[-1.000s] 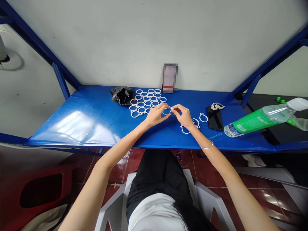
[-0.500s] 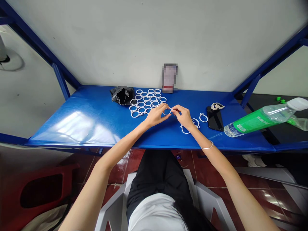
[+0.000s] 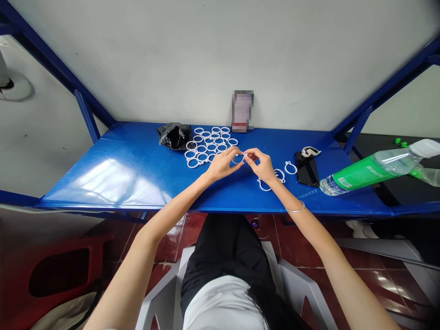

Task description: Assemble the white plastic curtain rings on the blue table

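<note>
Both my hands meet over the middle of the blue table [image 3: 130, 174]. My left hand [image 3: 222, 165] and my right hand [image 3: 263, 166] each pinch one side of a small white plastic ring [image 3: 238, 159], held just above the tabletop. Behind my left hand lies a laid-out group of several white rings [image 3: 208, 144]. A few loose white rings [image 3: 280, 175] lie by my right wrist, which wears a thin bracelet [image 3: 295, 210].
A crumpled black bag [image 3: 174, 135] lies at the back left of the rings. A small box [image 3: 242, 111] leans on the wall. A black phone [image 3: 307, 169], a tape piece [image 3: 310, 151] and a lying green-labelled bottle [image 3: 374, 167] are at the right.
</note>
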The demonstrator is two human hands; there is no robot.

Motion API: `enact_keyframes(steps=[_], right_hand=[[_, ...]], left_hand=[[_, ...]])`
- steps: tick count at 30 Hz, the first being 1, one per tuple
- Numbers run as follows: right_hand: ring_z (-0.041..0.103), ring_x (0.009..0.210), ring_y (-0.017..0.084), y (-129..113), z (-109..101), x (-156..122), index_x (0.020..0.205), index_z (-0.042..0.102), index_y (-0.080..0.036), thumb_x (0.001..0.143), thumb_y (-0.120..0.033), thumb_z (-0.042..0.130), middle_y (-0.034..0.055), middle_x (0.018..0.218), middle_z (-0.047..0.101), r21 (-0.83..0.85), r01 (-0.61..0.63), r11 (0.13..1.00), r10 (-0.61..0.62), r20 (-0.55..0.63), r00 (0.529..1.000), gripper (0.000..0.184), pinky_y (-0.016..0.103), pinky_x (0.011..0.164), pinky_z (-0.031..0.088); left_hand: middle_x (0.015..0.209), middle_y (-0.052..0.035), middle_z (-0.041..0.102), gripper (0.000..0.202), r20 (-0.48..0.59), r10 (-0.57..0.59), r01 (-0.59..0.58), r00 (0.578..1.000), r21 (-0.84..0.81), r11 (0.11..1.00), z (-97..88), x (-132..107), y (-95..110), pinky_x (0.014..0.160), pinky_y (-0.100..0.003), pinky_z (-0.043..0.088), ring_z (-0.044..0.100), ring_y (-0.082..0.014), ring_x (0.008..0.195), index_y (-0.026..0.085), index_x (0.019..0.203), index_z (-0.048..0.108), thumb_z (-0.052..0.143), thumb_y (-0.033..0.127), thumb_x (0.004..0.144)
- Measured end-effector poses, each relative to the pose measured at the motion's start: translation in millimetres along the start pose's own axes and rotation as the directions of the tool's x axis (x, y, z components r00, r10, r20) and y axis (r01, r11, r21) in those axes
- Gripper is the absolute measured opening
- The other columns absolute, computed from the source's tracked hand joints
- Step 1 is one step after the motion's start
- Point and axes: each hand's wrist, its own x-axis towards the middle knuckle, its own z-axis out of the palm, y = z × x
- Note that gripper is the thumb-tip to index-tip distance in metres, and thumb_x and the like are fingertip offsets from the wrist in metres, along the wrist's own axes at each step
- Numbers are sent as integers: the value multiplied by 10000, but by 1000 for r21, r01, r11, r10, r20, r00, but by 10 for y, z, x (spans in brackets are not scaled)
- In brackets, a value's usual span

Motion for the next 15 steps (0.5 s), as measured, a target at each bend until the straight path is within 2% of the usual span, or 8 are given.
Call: enact_keyframes(steps=[10, 15], right_hand=[[656, 683, 181, 45, 1, -7, 839, 631, -223, 969, -439, 528, 27, 771, 695, -56, 24, 998, -24, -4, 1000, 272, 304, 655, 505], [653, 686, 182, 33, 4, -8, 869, 641, -225, 964, -434, 538, 32, 798, 703, -51, 25, 998, -25, -8, 1000, 252, 306, 650, 511]], left_hand=[[1085, -65, 656, 212, 36, -3, 3, 999, 5, 1000, -9, -3, 35, 540, -183, 430, 643, -101, 726, 185, 1054, 554, 533, 368, 951], [1107, -73, 653, 227, 35, -19, 19, 999, 8, 1000, 4, -5, 15, 555, -187, 445, 646, -103, 740, 184, 1061, 558, 520, 381, 956]])
